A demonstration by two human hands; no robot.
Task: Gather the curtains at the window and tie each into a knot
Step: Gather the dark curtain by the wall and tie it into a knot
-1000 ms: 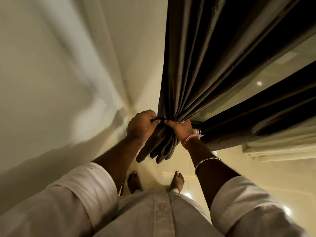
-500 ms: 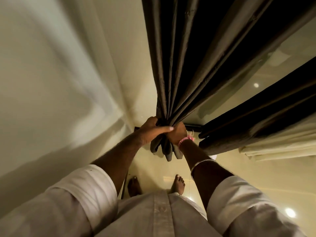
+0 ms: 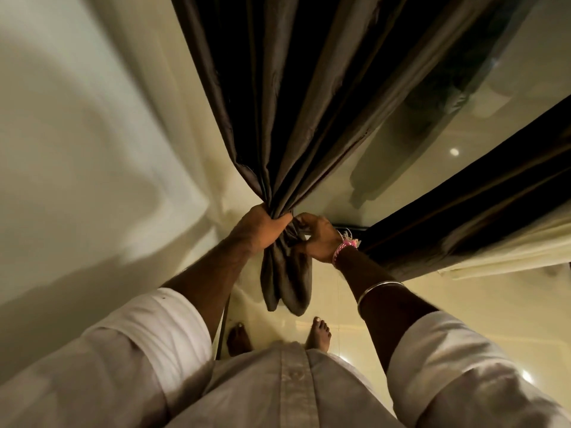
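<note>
A big dark brown curtain [image 3: 278, 112] hangs down from the top of the frame and gets thin near the middle, where all its folds are bunched together. The left hand [image 3: 261, 228] grips the bunch tight, with its fingers [image 3: 279, 220] curled all the way round the cloth. Just below that hand, the loose end of the curtain hangs down in soft lumps above the floor.

The right hand [image 3: 318, 237] is just beside the left one, on the right of the bunch. Its fingers are bent and pinch a fold of the same cloth. A pink thread band [image 3: 343, 250] is tied on that wrist, and a thin metal bangle [image 3: 378, 288] sits lower on the arm.

A second dark curtain [image 3: 469, 217] runs across the right side of the frame, well apart from the hands. Between the two curtains is the window glass [image 3: 432, 149], shiny with small spots of light.

At the bottom are white sleeves, a white shirt [image 3: 296, 387] and two bare feet on a shiny pale floor [image 3: 463, 307]. A plain pale wall [image 3: 92, 118] fills the left side.
</note>
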